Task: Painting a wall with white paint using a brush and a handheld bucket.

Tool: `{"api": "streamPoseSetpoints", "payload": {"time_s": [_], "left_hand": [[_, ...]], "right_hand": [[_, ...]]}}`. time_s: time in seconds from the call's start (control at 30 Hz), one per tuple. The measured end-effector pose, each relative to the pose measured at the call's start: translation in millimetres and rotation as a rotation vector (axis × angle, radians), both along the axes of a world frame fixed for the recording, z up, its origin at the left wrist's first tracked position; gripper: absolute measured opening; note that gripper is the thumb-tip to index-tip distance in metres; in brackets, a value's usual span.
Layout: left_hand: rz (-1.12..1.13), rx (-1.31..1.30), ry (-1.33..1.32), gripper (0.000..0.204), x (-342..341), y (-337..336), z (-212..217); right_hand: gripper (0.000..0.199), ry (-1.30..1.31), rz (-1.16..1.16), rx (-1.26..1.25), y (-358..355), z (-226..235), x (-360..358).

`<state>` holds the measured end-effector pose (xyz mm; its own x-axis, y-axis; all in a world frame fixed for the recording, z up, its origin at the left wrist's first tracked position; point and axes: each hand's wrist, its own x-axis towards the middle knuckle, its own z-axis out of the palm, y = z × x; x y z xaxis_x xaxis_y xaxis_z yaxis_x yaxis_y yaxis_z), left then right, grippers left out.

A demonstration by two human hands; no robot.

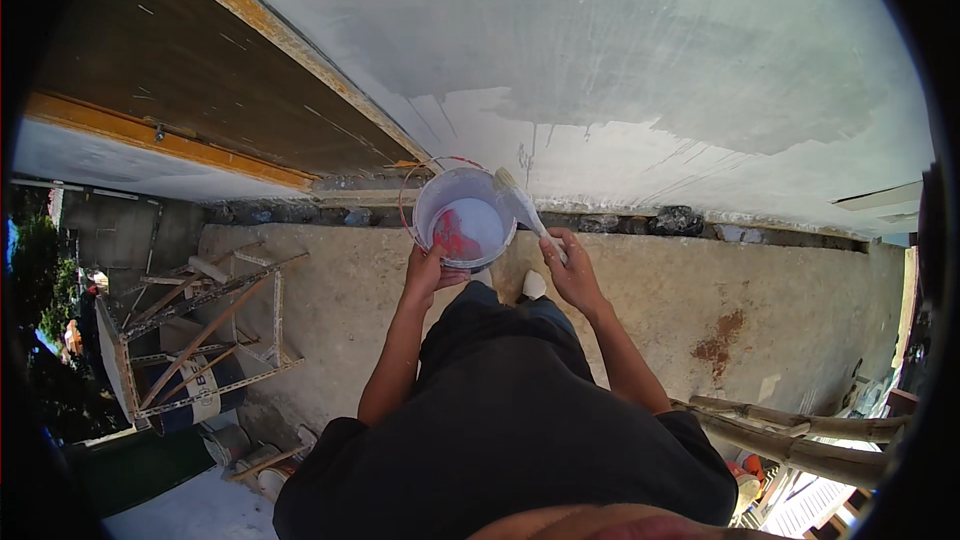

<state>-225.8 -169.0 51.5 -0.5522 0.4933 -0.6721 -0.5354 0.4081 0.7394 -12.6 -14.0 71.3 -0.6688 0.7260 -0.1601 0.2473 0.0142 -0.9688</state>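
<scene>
Brush (526, 208) at rim of pale bucket (437, 198)

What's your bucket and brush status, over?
Left hand holding plastic bucket. Right hand gripping paintbrush. Metal frame off left, not in the way.

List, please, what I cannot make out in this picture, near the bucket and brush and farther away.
In the head view:
- Bucket: its underside, hidden by its own body.
- Brush: part of the handle, covered by the right hand.
- Trousers: mostly hidden by the black shirt.
- Pale wall: its top, cut off by the upper edge.
</scene>
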Motion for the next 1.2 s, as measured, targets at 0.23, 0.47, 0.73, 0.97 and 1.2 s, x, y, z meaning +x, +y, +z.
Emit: {"api": "streamPoseSetpoints", "payload": {"time_s": [0.23,0.47,0.73,0.97,1.2], "left_hand": [[-0.019,-0.021,-0.048,0.045,-44.4,-17.3,-15.7],[0.006,-0.043,-0.141,0.046,-146.9,-81.0,-59.6],[0.199,-0.056,-0.245,0.044,-269.4,-156.8,-170.9],[0.457,-0.191,-0.301,0.051,-340.7,-324.3,-267.5],[0.299,-0.035,-0.356,0.044,-373.6,-291.0,-242.3]], "right_hand": [[0.034,-0.032,-0.169,0.049,1.8,-12.4,-31.3],[0.034,-0.148,-0.356,0.183,-14.0,-20.4,-109.9],[0.035,-0.175,-0.390,0.321,-35.1,-21.7,-204.4],[0.037,-0.278,-0.731,0.363,7.1,-23.5,-178.6],[0.040,-0.292,-1.110,0.284,11.6,-17.5,-178.4]]}}
